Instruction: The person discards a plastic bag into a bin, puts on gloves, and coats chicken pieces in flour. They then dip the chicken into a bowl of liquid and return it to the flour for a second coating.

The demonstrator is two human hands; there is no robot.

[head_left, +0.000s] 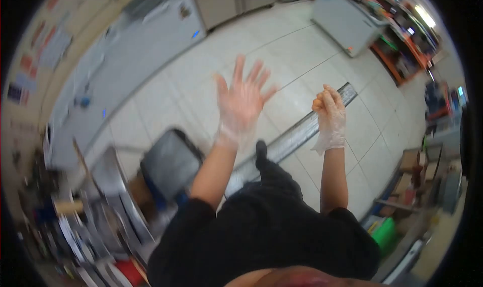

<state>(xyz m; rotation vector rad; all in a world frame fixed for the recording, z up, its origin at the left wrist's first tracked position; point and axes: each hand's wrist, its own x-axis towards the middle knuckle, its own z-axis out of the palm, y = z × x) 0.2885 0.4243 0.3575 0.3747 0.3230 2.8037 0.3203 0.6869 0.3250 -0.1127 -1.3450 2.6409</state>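
Glove (329, 128) on right hand (329, 111), fingers pinched together, pointing up, left hand (244, 103) gloved, spread wide, above tiled floor (302, 50).

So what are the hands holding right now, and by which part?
Nothing visible. The left hand is spread open and empty; the right hand has its gloved fingers bunched together, with no object showing between them.

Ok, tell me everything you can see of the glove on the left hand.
The glove is thin, clear plastic, loose and crinkled, and covers the left hand down to the wrist, where its cuff bunches. Skin shows through it. The hand is raised, open, fingers spread, palm away from the camera, above the tiled floor. It holds nothing and is apart from the right hand.
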